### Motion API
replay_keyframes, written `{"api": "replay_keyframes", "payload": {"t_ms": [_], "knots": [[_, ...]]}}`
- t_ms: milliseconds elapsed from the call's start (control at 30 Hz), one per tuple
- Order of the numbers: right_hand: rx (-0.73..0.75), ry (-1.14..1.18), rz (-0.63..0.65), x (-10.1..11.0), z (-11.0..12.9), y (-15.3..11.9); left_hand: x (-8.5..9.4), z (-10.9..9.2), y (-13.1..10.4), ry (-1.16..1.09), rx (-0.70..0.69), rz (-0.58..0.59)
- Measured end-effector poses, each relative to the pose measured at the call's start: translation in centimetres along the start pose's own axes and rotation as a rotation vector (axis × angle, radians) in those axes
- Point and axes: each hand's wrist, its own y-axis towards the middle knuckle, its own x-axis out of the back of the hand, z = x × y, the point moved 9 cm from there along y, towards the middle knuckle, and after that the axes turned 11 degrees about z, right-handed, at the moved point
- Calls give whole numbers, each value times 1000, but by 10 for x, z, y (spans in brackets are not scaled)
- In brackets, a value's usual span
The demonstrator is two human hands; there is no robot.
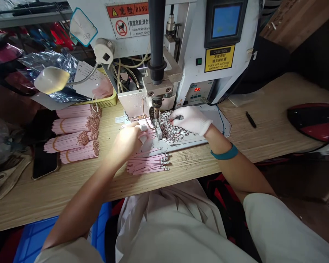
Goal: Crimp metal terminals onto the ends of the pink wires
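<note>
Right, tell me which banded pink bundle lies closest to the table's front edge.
The bundle directly right of the phone; the other banded bundles all lie farther back.

Part of the upper pink strands (pixel 151 134) out of sight behind left hand (pixel 127 143)

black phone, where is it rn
In the head view, the black phone lies on the table at the left, just below the banded pink bundles and beside the white cloth bag.
</note>
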Motion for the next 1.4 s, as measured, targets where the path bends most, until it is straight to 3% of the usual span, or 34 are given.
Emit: {"api": "replay_keyframes", "payload": {"t_ms": [300, 367, 533, 667, 867, 1033, 1400], "knots": [[8, -141, 14, -9, 7, 1, -9, -3, 12, -65, -54, 33], [5, -7, -2, -7, 10, 0, -8, -1, 13, -106, -60, 46], [-85, 622, 82, -19, 5, -2, -3, -1, 12, -154, -104, 24], [-64, 814, 85, -26, 7, 0, -2, -2, 13, -206, -136, 10], [-59, 905, 200, -45, 11, 4, -13, 10, 17, -543, -63, 131], [-89, 931, 243, -53, 15, 7, -18, 17, 19, -794, -80, 142], [-83, 931, 217, -54, 19, 8, -18, 8, 24, -786, -79, 155]]}}
